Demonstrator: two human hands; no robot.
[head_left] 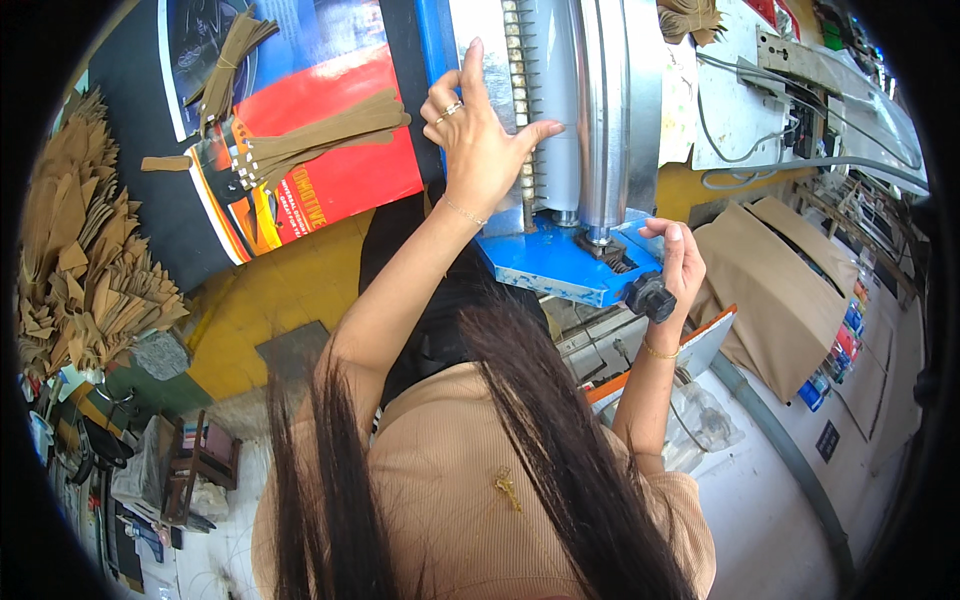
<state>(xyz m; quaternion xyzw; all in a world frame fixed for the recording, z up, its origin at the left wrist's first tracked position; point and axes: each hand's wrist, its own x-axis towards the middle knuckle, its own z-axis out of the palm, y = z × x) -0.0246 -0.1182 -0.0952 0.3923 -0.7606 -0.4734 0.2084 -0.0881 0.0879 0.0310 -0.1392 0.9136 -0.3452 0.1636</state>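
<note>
A machine with a blue frame [545,268] stands in front of me, its long shiny metal roller [603,120] beside a smooth greyish cylinder [557,100]. Left of these runs a narrow row of small toothed segments [518,70]. My left hand [476,135] is over the machine's flat metal plate. Its index finger points away from me, its thumb stretches across the toothed row toward the cylinder, and the other fingers bend; it holds nothing. At the machine's near right corner, my right hand [682,268] is raised beside a black knob [650,297], fingers up and apart from it.
Brown strips [325,138] in bundles lie on a red and blue printed sheet [360,75] at left. A big heap of brown pieces [75,240] fills the far left. Brown sheets [770,290] and a grey cable [820,162] are at right.
</note>
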